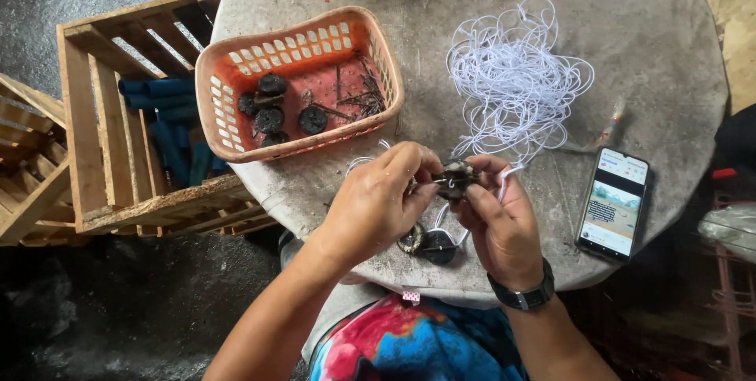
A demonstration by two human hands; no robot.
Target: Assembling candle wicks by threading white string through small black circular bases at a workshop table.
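The person's right hand [500, 220] pinches a small dark disc [457, 178] between thumb and fingers, closed firmly on it just above the near edge of the table. The left hand [378, 204] meets it there, its fingertips closed on a thin metal pin [428, 183] that touches the disc. The two hands are together, almost touching. A white cord [504, 186] loops around the right hand's fingers. Below the hands, two more dark discs [429, 243] lie side by side on the table.

Beyond the hands stands one orange plastic basket [236, 125]. It holds about five dark discs [272, 109] in its left half and a small heap of thin dark pins [364, 98] in its right half. To the right of the basket lies one loose tangle of white cord [512, 74]. One phone [614, 204] with a lit screen lies near the table's right edge.

The table [646, 50] is round, grey and rough, like concrete. To its left stands a wooden crate [87, 137] with blue tubes [169, 125] inside, on a dark wet floor [118, 310].
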